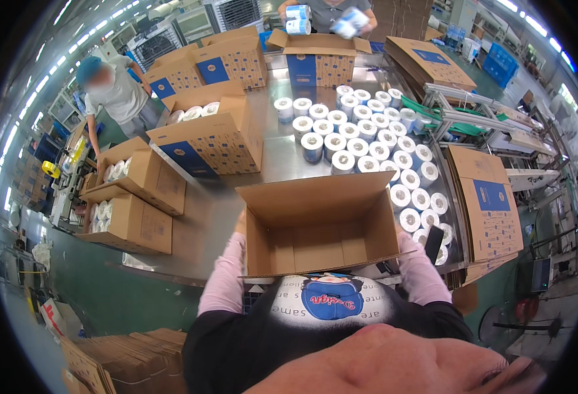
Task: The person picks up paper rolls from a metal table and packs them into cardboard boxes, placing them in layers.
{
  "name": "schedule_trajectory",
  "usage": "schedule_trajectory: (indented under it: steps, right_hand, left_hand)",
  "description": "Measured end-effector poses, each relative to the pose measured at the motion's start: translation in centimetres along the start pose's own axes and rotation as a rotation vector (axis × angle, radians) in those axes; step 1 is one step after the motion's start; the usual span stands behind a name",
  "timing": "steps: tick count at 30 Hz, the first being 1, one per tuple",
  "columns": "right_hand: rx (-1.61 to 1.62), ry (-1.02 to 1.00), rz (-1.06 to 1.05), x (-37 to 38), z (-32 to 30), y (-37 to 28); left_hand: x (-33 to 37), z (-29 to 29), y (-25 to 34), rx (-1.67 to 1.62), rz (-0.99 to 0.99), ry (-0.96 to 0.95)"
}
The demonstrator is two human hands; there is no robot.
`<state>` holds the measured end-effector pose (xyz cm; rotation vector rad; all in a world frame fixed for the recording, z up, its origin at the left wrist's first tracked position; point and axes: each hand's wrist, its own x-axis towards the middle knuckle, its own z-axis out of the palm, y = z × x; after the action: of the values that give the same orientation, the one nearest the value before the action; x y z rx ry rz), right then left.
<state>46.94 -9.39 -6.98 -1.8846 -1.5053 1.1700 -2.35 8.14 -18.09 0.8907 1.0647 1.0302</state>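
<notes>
An open cardboard box [318, 197] stands at the near edge of the metal table, right in front of my body. Nothing lies inside it, and its far flap is raised. My left hand [241, 224] grips its left side, while my right hand [405, 238] is on the opposite side. Most of the fingers are hidden behind the cardboard walls. Just right of my right hand, a dark flat object [434, 243] leans among white-topped, wrapped rolls [400, 196]. Many such rolls stand upright in a cluster beyond the box and to its right.
Filled cartons stand left, including a large one [200, 141] and two at the table's edge [134, 223]. Across the table, a person [341, 13] holds rolls over another carton [318, 62]. Another person [115, 95] reaches toward cartons. Flattened cartons [489, 203] are stacked right.
</notes>
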Motion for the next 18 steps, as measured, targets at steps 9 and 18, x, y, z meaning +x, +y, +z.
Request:
schedule_trajectory:
  steps: [9,18]
  right_hand:
    - [-0.075,0.506,-0.091,4.0,-5.5,-10.4]
    - [-0.426,0.673,-0.086,7.7,-4.2,-8.5]
  left_hand:
    - [-2.1,8.7,11.3,0.55,0.468,0.277]
    - [3.8,12.4,15.8,0.98,-0.596,0.002]
